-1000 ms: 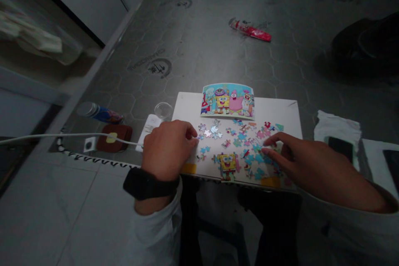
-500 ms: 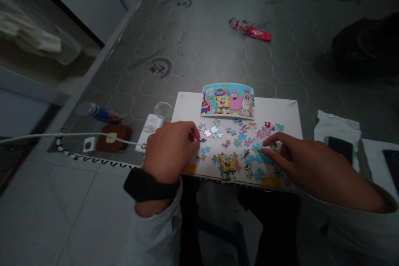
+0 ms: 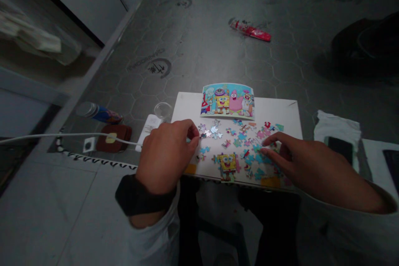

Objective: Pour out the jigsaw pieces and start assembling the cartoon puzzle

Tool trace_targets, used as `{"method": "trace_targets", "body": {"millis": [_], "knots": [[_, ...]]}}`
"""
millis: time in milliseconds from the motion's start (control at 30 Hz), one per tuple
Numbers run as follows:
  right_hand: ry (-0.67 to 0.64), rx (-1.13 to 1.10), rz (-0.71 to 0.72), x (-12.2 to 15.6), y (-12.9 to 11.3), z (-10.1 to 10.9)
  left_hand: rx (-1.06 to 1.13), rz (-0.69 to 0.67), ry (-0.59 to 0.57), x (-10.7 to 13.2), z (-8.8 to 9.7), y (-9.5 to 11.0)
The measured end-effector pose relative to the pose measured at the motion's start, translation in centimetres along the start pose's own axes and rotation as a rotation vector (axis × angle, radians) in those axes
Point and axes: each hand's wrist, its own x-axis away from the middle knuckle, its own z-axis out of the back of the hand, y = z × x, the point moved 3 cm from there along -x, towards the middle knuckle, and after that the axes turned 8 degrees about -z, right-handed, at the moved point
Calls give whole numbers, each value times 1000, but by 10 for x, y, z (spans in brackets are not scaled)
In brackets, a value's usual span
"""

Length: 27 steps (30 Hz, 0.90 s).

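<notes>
A white board lies on a dark mat and carries several loose puzzle pieces. A cartoon reference picture stands at its far edge, and a joined yellow figure cluster sits near the front edge. My left hand, with a black wristband, is curled at the board's left side, its fingertips pinched by a small piece there. My right hand lies low on the right, fingers stretched onto the scattered pieces.
Left of the board lie a white charger with a cable, a small clear cup, a brown pouch and a bottle. A red wrapper lies far back. A phone on white cloth is at right.
My left hand has slid slightly down and left, its fingertips pinching at a piece near the board's left side. The right hand has hardly moved.
</notes>
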Motion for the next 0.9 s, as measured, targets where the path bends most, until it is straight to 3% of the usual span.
{"method": "trace_targets", "body": {"millis": [100, 200, 400, 567, 733, 900], "knots": [[45, 0, 25, 2, -6, 4, 49, -68, 23, -1, 0, 3], [121, -32, 55, 4, -21, 8, 158, -225, 15, -1, -4, 11], [116, -182, 210, 13, -62, 12, 357, -484, -20, 2, -11, 26], [63, -269, 252, 14, -71, 13, 425, -477, -17, 4, -7, 32], [5, -492, 172, 12, -67, 16, 446, -378, 126, 4, 3, 31], [34, -559, 183, 13, -67, 19, 426, -383, 71, 5, 2, 29]]}}
